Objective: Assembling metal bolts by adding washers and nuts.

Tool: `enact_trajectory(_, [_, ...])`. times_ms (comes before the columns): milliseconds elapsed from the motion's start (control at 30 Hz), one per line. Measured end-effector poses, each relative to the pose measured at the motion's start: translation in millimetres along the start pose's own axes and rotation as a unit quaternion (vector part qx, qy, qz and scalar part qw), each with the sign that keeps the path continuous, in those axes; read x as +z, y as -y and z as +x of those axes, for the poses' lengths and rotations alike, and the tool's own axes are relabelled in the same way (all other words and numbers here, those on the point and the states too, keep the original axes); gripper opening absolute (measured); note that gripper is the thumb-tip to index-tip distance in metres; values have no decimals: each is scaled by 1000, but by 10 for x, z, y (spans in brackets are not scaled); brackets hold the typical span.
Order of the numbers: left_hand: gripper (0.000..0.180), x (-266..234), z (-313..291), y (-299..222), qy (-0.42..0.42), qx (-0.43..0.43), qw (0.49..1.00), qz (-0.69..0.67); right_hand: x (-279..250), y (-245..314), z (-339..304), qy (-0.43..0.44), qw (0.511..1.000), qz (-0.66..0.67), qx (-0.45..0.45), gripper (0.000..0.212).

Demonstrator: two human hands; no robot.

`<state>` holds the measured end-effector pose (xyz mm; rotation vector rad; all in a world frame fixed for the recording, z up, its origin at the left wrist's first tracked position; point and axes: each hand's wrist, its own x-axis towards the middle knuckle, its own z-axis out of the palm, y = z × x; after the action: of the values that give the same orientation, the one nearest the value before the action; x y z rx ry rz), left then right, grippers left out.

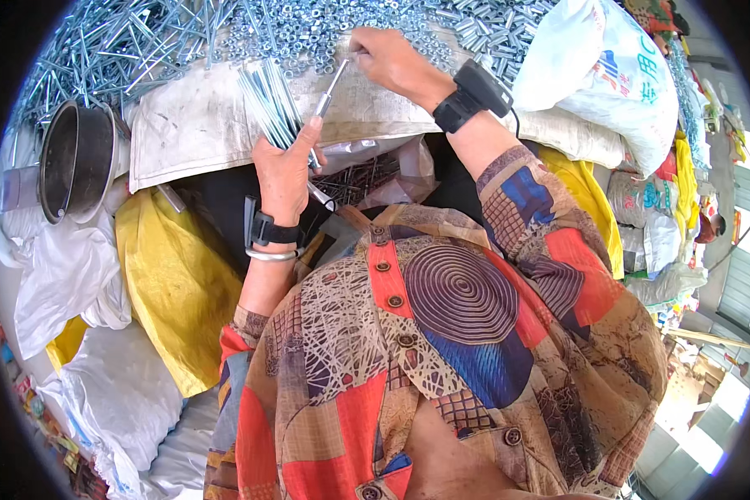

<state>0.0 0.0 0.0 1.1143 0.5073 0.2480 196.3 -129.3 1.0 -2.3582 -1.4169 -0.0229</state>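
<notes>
My left hand (282, 179) is closed around a bundle of long, thin metal rods (268, 100), which fan upward from the fist. Between its thumb and fingers it also holds a single rod (336, 79) with a wider sleeve (323, 104) at its lower end. That rod slants up to the right. At its upper tip are the pinched fingers of my right hand (392, 62); whatever small piece they grip is hidden. Beyond both hands lies a heap of small metal nuts (308, 37) on a white sheet (192, 125).
Loose long rods (133, 50) pile up at far left, above a dark round metal pan (79, 162). Short metal sleeves (496, 33) are heaped at far right beside a full white sack (617, 83). A yellow sack (171, 283) hangs left of my lap; more dark rods (362, 179) lie below the sheet.
</notes>
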Motion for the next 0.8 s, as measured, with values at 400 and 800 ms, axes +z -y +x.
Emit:
enact_trajectory(400, [20, 88, -37, 16, -24, 15, 996, 88, -301, 540, -300, -116, 865, 463, 154, 17])
enact_trajectory(800, [20, 57, -43, 36, -55, 24, 992, 112, -219, 685, -288, -246, 956, 160, -26, 14])
